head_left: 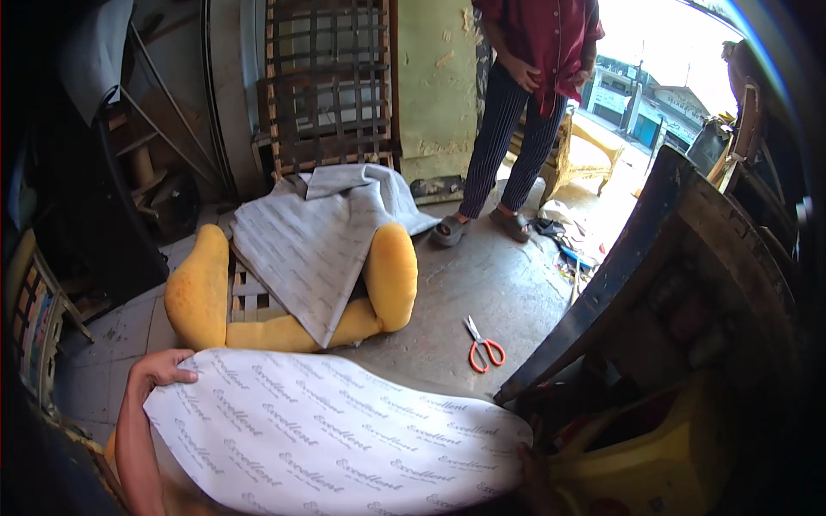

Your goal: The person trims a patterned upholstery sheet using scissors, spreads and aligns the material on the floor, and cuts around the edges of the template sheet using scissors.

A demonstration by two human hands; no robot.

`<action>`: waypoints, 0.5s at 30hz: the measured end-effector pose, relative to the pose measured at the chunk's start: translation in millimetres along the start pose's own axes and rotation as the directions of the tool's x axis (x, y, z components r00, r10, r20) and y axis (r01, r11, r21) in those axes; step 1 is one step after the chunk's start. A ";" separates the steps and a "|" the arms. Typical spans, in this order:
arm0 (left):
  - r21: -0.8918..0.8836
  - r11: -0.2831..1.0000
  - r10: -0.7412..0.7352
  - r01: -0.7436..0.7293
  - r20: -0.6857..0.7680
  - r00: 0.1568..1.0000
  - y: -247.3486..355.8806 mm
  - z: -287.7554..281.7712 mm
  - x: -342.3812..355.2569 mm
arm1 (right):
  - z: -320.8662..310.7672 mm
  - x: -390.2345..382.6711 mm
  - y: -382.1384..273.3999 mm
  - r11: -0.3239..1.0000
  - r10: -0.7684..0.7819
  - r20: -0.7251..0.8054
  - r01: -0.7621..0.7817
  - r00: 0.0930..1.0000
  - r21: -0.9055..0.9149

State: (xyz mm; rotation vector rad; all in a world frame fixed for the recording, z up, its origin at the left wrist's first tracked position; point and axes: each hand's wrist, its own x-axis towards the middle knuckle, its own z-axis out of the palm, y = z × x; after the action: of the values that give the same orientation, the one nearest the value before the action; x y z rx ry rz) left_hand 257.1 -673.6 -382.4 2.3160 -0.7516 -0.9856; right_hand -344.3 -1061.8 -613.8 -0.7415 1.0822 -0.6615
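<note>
A white, rounded sheet of upholstery material (344, 430) with grey repeated print is stretched out in front of me. At its left edge, my left hand (168, 368) grips it with the thumb on top. My right hand (531, 471), in deep shadow, holds the right end; its fingers are mostly hidden. Just beyond the sheet stands a yellow padded chair frame (391, 279) with a slatted base. A larger grey printed cloth (314, 236) is draped over it, one corner hanging down at the front. Orange-handled scissors (482, 348) lie on the floor, blades apart.
A person (533, 95) in a red shirt and striped trousers stands beyond the chair. A webbed frame (331, 86) leans at the back. On the right are a dark curved panel (602, 267) and a yellow container (645, 464). A carved seat (585, 155) stands near the doorway.
</note>
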 end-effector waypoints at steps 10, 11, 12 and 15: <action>0.632 0.631 -0.127 0.450 -0.488 0.864 -58.2 166.3 103.5 | -28.2 -75.1 177.3 0.779 0.466 0.124 -0.339 0.876 -0.527; 0.537 0.775 -0.112 0.333 -0.402 0.909 -50.1 198.5 101.6 | -29.0 -75.0 175.9 0.785 0.465 0.134 -0.339 0.875 -0.518; 0.499 0.854 0.015 0.145 -0.303 0.953 -45.9 232.5 90.9 | -30.4 -74.9 170.9 0.764 0.481 0.070 -0.378 0.874 -0.523; 0.453 0.880 0.256 -0.139 -0.207 0.944 -49.4 319.1 48.6 | -34.1 -75.6 155.2 0.714 0.575 0.080 -0.453 0.814 -0.534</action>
State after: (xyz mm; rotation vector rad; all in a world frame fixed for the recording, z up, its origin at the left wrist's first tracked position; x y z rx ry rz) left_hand 57.2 -744.6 -630.7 2.6018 -1.1642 -0.4333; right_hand -383.6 -918.2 -707.7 -0.8713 1.1732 0.2128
